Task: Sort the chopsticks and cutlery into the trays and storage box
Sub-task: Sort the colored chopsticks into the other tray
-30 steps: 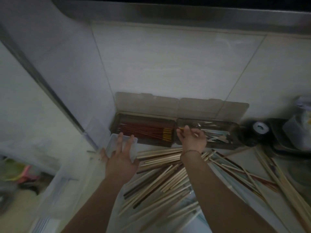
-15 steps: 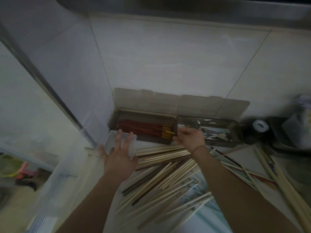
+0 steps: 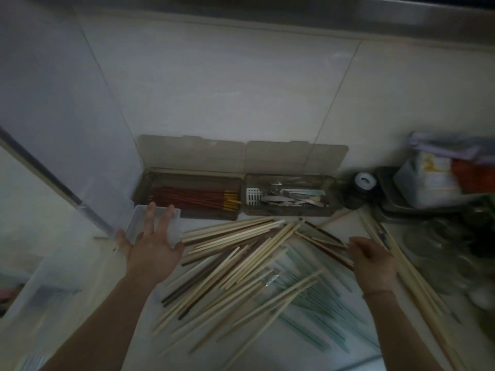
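From the head view, the step in hand looks like picking the next sticks out of the loose pile for sorting. Take the left tray (image 3: 187,195) as the landmark: it sits against the wall with its lid up and holds red chopsticks (image 3: 192,200) with yellow ends, all laid lengthwise. Touching its right end is the right tray (image 3: 288,195), also lidded open, with metal cutlery (image 3: 292,198) inside. Just in front of the left tray's near left corner stands a clear storage box (image 3: 150,223), and the left hand (image 3: 152,250) rests on its rim with fingers spread and straight, gripping nothing. In front of both trays the pale wooden chopsticks (image 3: 235,263) lie fanned across the surface (image 3: 316,352), crossed with a few dark brown chopsticks (image 3: 329,247) and, further from the tray, some pale green ones (image 3: 316,298). The right hand (image 3: 372,261), well to the right of the left tray, has its fingers curled down onto the dark sticks at the pile's right edge; the frame is too blurred to tell whether it has pinched one. Much remains unsorted. The next move probably calls for closing on like-coloured sticks only, lifting them free of the crossed pale ones without dragging the pile, and aligning them before carrying them to a container.
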Tool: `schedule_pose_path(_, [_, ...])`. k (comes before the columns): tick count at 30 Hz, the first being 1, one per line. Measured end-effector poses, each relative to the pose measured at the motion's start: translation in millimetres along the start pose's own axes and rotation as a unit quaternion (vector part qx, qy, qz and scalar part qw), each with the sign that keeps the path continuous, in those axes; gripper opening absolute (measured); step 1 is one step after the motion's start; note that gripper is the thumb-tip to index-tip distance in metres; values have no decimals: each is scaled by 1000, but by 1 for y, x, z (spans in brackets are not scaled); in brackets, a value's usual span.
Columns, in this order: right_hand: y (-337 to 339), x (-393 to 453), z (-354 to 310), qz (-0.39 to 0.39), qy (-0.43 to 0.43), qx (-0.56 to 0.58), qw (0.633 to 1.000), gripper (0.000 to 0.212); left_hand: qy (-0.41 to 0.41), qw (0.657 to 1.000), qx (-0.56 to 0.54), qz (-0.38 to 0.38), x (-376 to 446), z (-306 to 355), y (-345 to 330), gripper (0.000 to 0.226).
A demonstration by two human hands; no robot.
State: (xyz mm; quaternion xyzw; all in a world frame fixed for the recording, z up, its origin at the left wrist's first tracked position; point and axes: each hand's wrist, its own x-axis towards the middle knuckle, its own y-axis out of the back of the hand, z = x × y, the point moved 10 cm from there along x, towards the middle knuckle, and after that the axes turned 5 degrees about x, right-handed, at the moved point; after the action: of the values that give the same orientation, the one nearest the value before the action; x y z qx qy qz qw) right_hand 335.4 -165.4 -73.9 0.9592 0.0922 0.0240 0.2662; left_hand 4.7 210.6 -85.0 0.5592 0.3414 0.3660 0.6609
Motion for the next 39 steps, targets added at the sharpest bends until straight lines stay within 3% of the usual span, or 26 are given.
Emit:
schedule_pose_path(3, [42, -16, 19, 68, 22, -81, 994, 11, 3, 1000, 6, 7, 1, -1, 0, 82])
schedule_pose_path(6, [44, -23, 40, 27, 48, -214, 975, 14, 10, 1000, 8, -3, 2, -3, -4, 82])
schedule_pose_path(8, [37, -26, 41, 6, 113, -282, 953, 18, 10, 1000, 12, -3, 3, -4, -6, 82])
schedule_pose_path(10, [31, -29, 38, -2, 139, -308, 941, 9, 9, 1000, 19, 3, 3, -4, -7, 81])
schedule_pose_path(17, [22, -13, 59, -41, 28, -365, 930, 20, -1, 1000, 21, 13, 3, -3, -5, 79])
schedule_pose_path(22, [26, -7, 59, -36, 18, -396, 918, 18, 8, 1000, 29, 0, 4, -5, -8, 79])
schedule_pose_path(28, [24, 2, 71, -104, -2, -427, 898, 18, 6, 1000, 22, 2, 4, -3, -9, 79])
schedule_pose_path(32, [31, -1, 44, -58, 74, -377, 921, 12, 11, 1000, 26, -6, 5, -6, -10, 81])
schedule_pose_path(35, [40, -10, 15, -52, 156, -265, 950, 16, 7, 1000, 21, -5, 3, -3, -7, 81])
schedule_pose_path(39, [61, -10, -13, -66, 74, -22, 995, 15, 8, 1000, 15, 3, 2, -1, -4, 83])
